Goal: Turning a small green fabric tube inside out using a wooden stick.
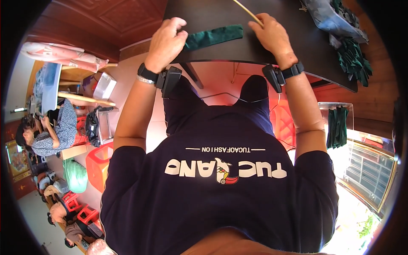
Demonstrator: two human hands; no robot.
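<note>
A narrow dark green fabric strip (216, 36) lies lengthwise across the dark table, near its front edge. My left hand (166, 44) is at the strip's left end, fingers bent and thumb side over the cloth; the fingers partly hide that end. Past the strip's right end, my right hand (272, 37) closes its fingers and thumb round the near end of a thin light wooden stick (246, 11). The stick slants away to the upper left, and its far end runs out of view. Both wrists carry black strapped devices.
On the dark table (297, 46), a bunch of green fabric strips (353, 61) hangs at the right, beside a crumpled plastic bag (333, 17). More green strips (337, 127) hang on a rack below. Red stools (100, 163) and several other people (57, 129) are at the left.
</note>
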